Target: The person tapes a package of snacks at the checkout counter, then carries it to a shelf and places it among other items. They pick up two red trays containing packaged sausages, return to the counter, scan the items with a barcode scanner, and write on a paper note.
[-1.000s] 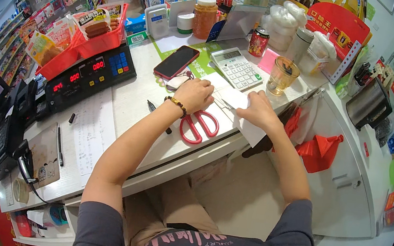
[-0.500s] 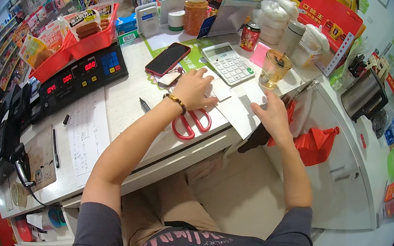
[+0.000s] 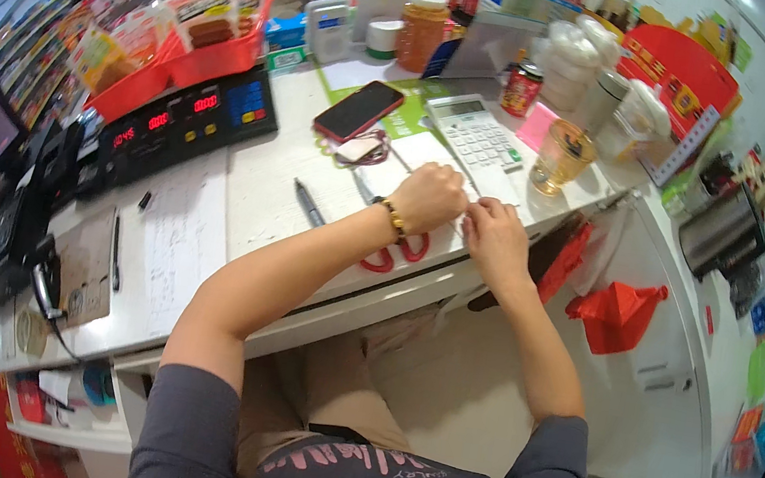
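My left hand [image 3: 431, 199] is closed in a loose fist over white paper [image 3: 498, 185] near the counter's front edge. Beside it, almost touching, my right hand [image 3: 496, 242] pinches the paper's near edge with bent fingers. Both hands hide most of what lies under them. Red-handled scissors [image 3: 378, 260] rest below my left wrist, partly covered by it. A dark marker pen [image 3: 309, 201] lies to their left. Beyond my hands are a grey-white calculator [image 3: 477, 140], a dark phone with a red edge [image 3: 360, 109] and an amber cup [image 3: 561, 162].
A black scale [image 3: 185, 123] with a red basket [image 3: 168, 62] of packaged snacks stands at left, near a written sheet [image 3: 178, 245]. At the back are a jar [image 3: 422, 34] and a drink can [image 3: 522, 89]. A metal kettle [image 3: 725, 225] stands at right above a red bag [image 3: 617, 316].
My right hand has moved left and in toward my left hand, bringing the paper with it. My left hand has curled from spread fingers into a fist. The view has shifted slightly.
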Tool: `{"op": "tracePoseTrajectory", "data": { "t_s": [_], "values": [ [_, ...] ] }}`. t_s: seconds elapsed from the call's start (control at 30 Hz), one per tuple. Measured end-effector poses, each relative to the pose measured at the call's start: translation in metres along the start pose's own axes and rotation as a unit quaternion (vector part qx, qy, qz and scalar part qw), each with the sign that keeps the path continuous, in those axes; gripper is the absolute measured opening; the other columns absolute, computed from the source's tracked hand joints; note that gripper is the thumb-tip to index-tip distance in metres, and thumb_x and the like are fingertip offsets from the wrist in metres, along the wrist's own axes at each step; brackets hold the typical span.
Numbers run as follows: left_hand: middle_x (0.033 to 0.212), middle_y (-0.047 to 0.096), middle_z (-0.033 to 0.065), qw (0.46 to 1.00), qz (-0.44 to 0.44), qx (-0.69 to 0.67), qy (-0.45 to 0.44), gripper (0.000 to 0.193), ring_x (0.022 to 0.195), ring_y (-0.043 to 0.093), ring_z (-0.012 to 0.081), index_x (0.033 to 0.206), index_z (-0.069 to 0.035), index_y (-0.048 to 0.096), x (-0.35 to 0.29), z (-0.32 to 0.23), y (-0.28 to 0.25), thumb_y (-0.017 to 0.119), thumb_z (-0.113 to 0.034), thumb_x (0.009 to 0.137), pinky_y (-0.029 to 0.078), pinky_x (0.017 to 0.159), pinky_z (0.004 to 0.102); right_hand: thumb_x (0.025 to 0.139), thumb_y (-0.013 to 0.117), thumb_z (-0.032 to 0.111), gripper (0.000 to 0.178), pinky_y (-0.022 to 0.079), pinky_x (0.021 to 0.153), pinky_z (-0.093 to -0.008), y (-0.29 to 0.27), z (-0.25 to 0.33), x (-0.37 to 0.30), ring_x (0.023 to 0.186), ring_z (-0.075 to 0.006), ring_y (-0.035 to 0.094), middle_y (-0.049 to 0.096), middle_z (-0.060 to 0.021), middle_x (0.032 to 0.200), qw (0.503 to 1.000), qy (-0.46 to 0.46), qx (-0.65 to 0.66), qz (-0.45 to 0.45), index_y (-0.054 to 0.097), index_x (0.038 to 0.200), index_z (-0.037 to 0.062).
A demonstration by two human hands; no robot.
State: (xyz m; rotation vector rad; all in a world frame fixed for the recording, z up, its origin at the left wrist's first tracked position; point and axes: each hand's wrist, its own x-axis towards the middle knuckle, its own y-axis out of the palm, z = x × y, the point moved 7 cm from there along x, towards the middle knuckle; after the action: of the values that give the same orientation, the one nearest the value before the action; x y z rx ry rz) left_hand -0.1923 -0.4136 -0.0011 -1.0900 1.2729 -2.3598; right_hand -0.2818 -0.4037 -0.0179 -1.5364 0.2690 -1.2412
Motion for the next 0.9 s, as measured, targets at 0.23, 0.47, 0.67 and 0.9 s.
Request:
{"op": "tracePoseTrajectory", "data": {
  "t_s": [0.23, 0.47, 0.67, 0.9],
  "values": [
    [0.065, 0.056, 0.0051, 0.991, -0.12, -0.053, -0.029, 0.007, 0.063, 0.061, 0.0187, 0.071, -0.007, 0.058, -0.003, -0.003, -0.055, 0.061, -0.013, 0.07, 0.048, 0.054, 0.0299, 0.077, 0.063, 0.016, 0.018, 0.047, 0.075, -0.0375, 0.004, 0.004, 0.005, 0.086, -0.0279, 0.056, 0.06, -0.0112, 0.091, 0.997, 0.013, -0.054, 0.053, 0.06, 0.091, 0.0038],
    [0.088, 0.064, 0.0095, 0.657, -0.113, -0.655, -0.356, 0.023, 0.081, 0.065, 0.0142, 0.101, 0.005, 0.06, -0.098, 0.067, -0.099, 0.056, -0.016, 0.093, 0.054, 0.073, 0.0266, 0.081, 0.061, 0.017, 0.018, 0.048, 0.076, -0.0404, -0.005, 0.001, 0.01, 0.088, -0.0313, 0.057, 0.062, -0.0123, 0.092, 0.999, 0.015, 0.019, 0.04, 0.061, 0.096, 0.0062],
    [0.101, 0.063, 0.0117, 0.635, -0.138, -0.658, -0.38, 0.013, 0.093, 0.062, 0.0168, 0.098, 0.002, 0.06, -0.192, 0.067, -0.146, 0.051, 0.0, 0.089, 0.052, 0.083, 0.0285, 0.088, 0.058, 0.022, 0.027, 0.046, 0.074, -0.0372, -0.044, 0.045, 0.023, 0.085, -0.0289, 0.058, 0.062, -0.015, 0.094, 0.98, 0.007, 0.184, -0.076, 0.06, 0.101, -0.001],
    [0.099, 0.065, 0.0123, 0.858, -0.191, -0.386, -0.28, 0.023, 0.09, 0.064, 0.0231, 0.088, -0.003, 0.06, -0.274, 0.043, -0.227, 0.057, 0.015, 0.072, 0.052, 0.078, 0.0285, 0.091, 0.059, 0.018, 0.043, 0.048, 0.067, -0.0223, 0.001, 0.212, -0.007, 0.072, -0.0103, 0.059, 0.06, -0.0055, 0.083, 0.587, 0.106, 0.711, 0.372, 0.045, 0.125, -0.0035]
  ]
}}
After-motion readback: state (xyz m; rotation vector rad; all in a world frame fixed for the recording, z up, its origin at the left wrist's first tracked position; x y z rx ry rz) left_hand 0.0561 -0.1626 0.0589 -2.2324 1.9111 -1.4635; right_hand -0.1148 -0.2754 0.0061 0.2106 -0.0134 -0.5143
